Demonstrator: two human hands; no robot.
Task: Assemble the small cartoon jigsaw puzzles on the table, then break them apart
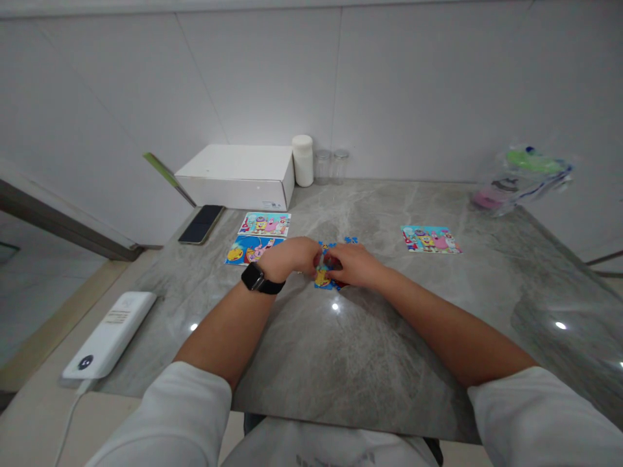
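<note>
A small, partly joined jigsaw puzzle (322, 279) in blue and yellow lies on the grey table in front of me. My left hand (298, 254), wearing a black watch, reaches in from the left with its fingers curled down onto the pieces. From the other side my right hand (354, 264) has thumb and fingers bent close together at the same pieces. Both fingertips are blurred, and the hands hide part of the puzzle. Some loose blue jigsaw pieces (351, 240) lie just beyond my right hand.
Two cartoon picture cards, an upper card (265, 224) and a lower card (246, 251), lie left; another card (431, 240) lies right. Behind are a phone (201, 224), white box (233, 175), white bottle (303, 162), glass jars (339, 167) and plastic bag (520, 181). A power bank (111, 334) lies near left.
</note>
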